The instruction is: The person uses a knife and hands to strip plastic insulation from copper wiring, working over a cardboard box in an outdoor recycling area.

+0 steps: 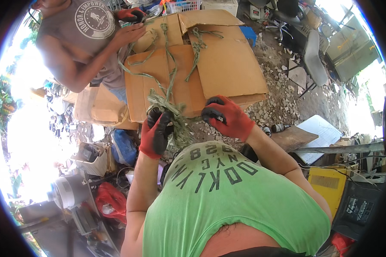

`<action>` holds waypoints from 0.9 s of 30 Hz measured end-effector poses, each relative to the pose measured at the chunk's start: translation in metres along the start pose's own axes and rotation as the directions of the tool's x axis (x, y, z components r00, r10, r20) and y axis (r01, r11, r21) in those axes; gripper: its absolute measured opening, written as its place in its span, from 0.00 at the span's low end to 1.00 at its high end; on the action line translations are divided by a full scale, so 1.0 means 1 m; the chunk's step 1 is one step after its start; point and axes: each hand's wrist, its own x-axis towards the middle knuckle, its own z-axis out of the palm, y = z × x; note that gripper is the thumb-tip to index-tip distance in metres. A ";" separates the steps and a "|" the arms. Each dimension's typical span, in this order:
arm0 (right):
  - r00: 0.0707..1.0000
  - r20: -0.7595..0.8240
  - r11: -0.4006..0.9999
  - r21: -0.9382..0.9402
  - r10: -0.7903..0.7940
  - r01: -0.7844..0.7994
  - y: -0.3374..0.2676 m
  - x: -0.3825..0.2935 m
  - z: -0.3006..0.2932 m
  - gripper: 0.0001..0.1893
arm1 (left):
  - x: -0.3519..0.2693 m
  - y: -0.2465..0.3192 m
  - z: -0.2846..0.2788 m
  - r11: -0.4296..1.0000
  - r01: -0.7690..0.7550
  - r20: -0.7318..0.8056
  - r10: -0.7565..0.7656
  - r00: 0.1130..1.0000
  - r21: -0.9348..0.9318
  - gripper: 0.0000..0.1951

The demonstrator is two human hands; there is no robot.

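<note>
My left hand (156, 132), in a red glove with black palm and fingers, is closed around a bunched bundle of green plastic twine (179, 130). From the bundle, strands run up across the flattened cardboard (185, 62) toward a co-worker. My right hand (227, 116), gloved the same way, is raised at the cardboard's near right edge. Its fingers are curled, and whether they pinch a strand is not clear. A separate knotted length of twine (197, 48) lies on the cardboard's upper part.
A co-worker stands at the upper left, a red-gloved hand (131, 14) over the cardboard. Rubble (270, 82) covers the ground on the right, near a grey chair part (314, 57). A blue bag (124, 146), a red bag (112, 200) and an electric motor (69, 191) lie left.
</note>
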 end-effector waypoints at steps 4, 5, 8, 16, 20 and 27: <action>0.995 -0.096 0.998 0.066 0.022 -0.016 -0.036 0.020 0.004 0.26 | 0.014 -0.015 -0.005 0.915 -0.185 0.043 0.182 0.982 0.359 0.11; 0.992 -0.071 0.984 0.152 0.107 -0.096 -0.043 0.022 0.008 0.27 | 0.014 -0.021 -0.005 0.907 -0.189 0.049 0.184 0.982 0.376 0.11; 0.993 0.016 0.982 0.145 0.117 -0.118 -0.024 0.030 0.034 0.22 | 0.013 -0.026 0.002 0.899 -0.206 0.050 0.203 0.978 0.387 0.12; 0.840 0.233 -0.019 0.966 0.490 -0.257 0.007 0.026 0.063 0.09 | 0.006 -0.031 0.007 0.981 -0.189 -0.018 0.190 0.982 0.050 0.10; 0.739 0.386 -0.179 0.921 0.552 -0.347 0.008 0.030 0.061 0.08 | 0.005 -0.031 -0.004 0.993 -0.111 -0.022 0.110 0.994 -0.040 0.18; 0.843 0.275 -0.060 0.958 0.462 -0.279 0.004 0.028 0.063 0.09 | 0.008 -0.022 0.002 0.924 -0.262 0.040 0.261 0.964 0.279 0.14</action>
